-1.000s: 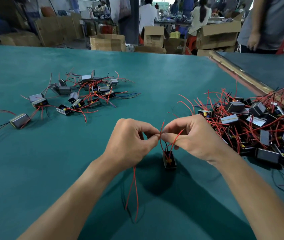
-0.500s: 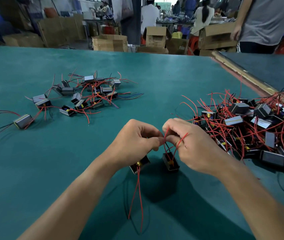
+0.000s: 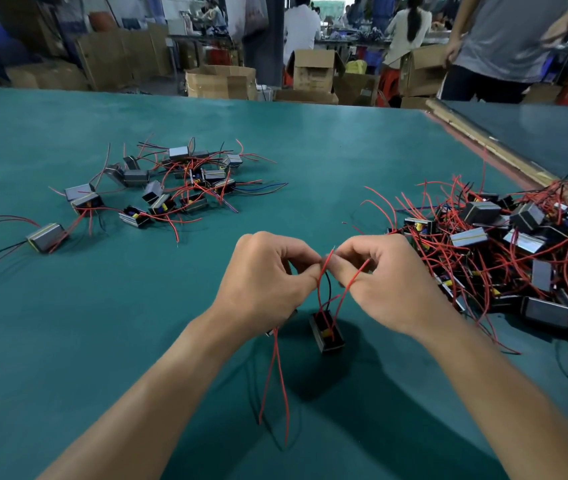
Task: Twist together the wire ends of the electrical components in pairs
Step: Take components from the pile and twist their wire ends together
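My left hand (image 3: 263, 280) and my right hand (image 3: 384, 280) meet above the green table (image 3: 67, 341), fingertips together, pinching thin red wire ends (image 3: 325, 261) between them. A small black component (image 3: 326, 332) with a yellow part hangs from these wires below my right hand. A second component (image 3: 282, 322) is mostly hidden under my left hand, and its two red wires (image 3: 273, 386) dangle down toward me.
A spread of grey-and-black components with red wires (image 3: 168, 181) lies at the left. A dense pile of the same parts (image 3: 504, 251) sits at the right, by a raised table edge (image 3: 483, 147). Cardboard boxes and several people stand beyond the table.
The component under my left hand, hidden a second ago, showed below it half a second ago and is mostly hidden again. Both hands stay pinched together on the wire ends.
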`<control>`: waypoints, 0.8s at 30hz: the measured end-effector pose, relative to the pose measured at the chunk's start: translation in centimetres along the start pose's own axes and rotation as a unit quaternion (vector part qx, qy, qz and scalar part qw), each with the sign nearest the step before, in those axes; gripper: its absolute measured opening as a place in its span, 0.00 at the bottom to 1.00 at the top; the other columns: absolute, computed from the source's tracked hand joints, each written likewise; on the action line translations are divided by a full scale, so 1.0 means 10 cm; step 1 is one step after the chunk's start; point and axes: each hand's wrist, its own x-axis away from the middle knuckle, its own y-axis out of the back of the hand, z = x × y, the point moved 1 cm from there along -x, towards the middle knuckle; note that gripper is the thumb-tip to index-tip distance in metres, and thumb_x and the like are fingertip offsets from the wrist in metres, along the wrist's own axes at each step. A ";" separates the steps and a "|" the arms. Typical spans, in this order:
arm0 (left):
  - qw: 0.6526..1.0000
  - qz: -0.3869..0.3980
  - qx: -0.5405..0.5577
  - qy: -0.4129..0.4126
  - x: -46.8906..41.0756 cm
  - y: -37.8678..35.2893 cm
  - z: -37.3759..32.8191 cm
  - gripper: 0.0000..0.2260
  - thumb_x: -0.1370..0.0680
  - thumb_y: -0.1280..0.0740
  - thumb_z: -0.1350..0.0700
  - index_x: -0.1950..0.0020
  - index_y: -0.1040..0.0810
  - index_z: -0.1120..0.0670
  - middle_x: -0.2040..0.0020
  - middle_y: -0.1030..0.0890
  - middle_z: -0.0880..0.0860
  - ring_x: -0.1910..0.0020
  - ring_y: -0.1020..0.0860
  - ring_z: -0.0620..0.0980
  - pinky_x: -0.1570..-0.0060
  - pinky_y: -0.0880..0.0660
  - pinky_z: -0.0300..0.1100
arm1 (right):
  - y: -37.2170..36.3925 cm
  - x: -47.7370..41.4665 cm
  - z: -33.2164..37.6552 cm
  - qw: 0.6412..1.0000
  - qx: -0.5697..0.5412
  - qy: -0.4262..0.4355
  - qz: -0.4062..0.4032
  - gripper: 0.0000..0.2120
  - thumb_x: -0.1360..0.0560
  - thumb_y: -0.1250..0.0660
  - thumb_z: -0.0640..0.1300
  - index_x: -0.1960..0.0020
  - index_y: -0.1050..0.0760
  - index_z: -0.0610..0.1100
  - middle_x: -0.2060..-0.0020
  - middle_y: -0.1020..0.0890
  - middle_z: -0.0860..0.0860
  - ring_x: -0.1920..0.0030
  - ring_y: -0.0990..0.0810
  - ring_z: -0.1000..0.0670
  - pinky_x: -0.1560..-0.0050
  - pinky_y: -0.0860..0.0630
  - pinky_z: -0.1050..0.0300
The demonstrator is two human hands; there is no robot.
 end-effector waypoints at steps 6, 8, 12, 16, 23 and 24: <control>0.995 -0.040 -0.070 -0.064 0.03 -0.02 -0.04 0.06 0.28 0.27 0.59 0.64 0.16 0.52 0.77 0.27 0.38 0.79 0.34 0.47 0.76 0.39 0.32 | -0.02 -0.02 -0.02 0.997 -0.066 -0.050 0.001 0.12 0.25 0.27 0.44 0.67 0.19 0.45 0.71 0.18 0.43 0.71 0.29 0.53 0.70 0.32 0.50; 0.993 -0.041 -0.086 -0.073 0.04 -0.02 -0.04 0.05 0.28 0.28 0.57 0.64 0.16 0.51 0.77 0.28 0.39 0.77 0.33 0.48 0.76 0.39 0.33 | -0.03 -0.01 -0.04 0.995 -0.081 -0.055 0.004 0.11 0.25 0.27 0.43 0.67 0.19 0.45 0.70 0.18 0.42 0.73 0.31 0.54 0.72 0.35 0.56; 0.991 -0.038 -0.105 -0.076 0.02 -0.01 -0.03 0.04 0.28 0.28 0.56 0.63 0.16 0.51 0.77 0.28 0.40 0.76 0.33 0.48 0.75 0.39 0.34 | -0.02 -0.03 -0.04 0.995 -0.087 -0.050 0.001 0.12 0.25 0.27 0.42 0.67 0.18 0.49 0.70 0.18 0.43 0.75 0.32 0.56 0.74 0.34 0.61; 0.992 -0.026 -0.105 -0.062 0.03 -0.02 -0.03 0.04 0.28 0.27 0.57 0.62 0.16 0.51 0.76 0.27 0.41 0.76 0.34 0.46 0.73 0.38 0.34 | -0.02 -0.01 -0.02 0.997 -0.068 -0.021 -0.003 0.10 0.26 0.27 0.38 0.64 0.18 0.48 0.68 0.16 0.49 0.69 0.21 0.46 0.65 0.23 0.50; 0.995 0.038 0.062 0.066 -0.03 -0.04 0.01 0.07 0.26 0.25 0.59 0.64 0.15 0.50 0.77 0.26 0.44 0.77 0.37 0.41 0.75 0.39 0.32 | 0.01 0.01 0.01 0.997 -0.003 0.075 0.034 0.11 0.21 0.34 0.36 0.59 0.25 0.49 0.70 0.26 0.53 0.68 0.32 0.55 0.65 0.33 0.61; 0.988 0.052 0.107 0.097 -0.05 -0.03 0.02 0.07 0.26 0.25 0.59 0.64 0.15 0.51 0.75 0.24 0.45 0.77 0.36 0.42 0.74 0.38 0.32 | 0.01 0.00 0.02 0.996 -0.001 0.084 0.030 0.11 0.21 0.34 0.36 0.59 0.26 0.48 0.70 0.27 0.53 0.67 0.32 0.55 0.64 0.34 0.61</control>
